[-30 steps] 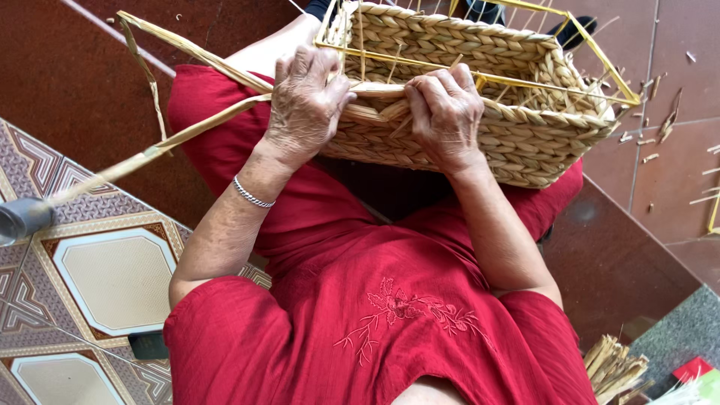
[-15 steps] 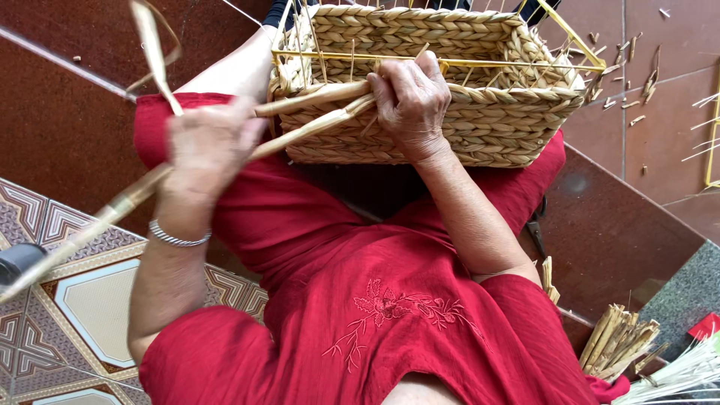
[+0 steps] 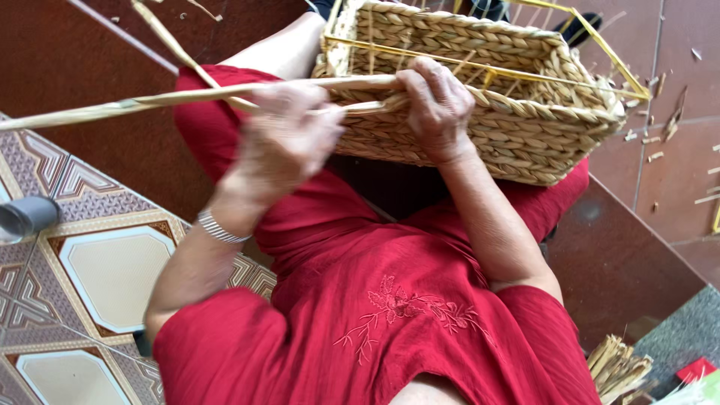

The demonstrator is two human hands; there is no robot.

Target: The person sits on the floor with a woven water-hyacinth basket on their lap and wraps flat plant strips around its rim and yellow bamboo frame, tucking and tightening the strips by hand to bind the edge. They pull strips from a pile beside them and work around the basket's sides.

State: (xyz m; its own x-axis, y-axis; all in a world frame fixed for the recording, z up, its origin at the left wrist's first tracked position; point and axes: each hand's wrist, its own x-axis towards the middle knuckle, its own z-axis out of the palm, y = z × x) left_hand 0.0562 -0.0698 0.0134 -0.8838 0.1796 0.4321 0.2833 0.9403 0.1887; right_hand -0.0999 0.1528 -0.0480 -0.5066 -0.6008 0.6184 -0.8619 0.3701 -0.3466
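Left hand [image 3: 289, 142] closed around long straw strand [image 3: 150, 101], drawing it taut leftward; right hand [image 3: 435, 105] fingers curled, pinning weave at woven basket [image 3: 517, 127] rim on lap.

Basket [image 3: 517, 127] on my lap. My right hand [image 3: 435, 105] on its near rim, my left hand [image 3: 289, 146] just left, gripping strand [image 3: 150, 101] running out left. Straw bundle [image 3: 616, 367] far right.

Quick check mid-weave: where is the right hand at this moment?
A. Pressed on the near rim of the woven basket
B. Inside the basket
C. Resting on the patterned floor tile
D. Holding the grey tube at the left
A: the right hand is pressed on the near rim of the woven basket, where the long straw strand meets it.
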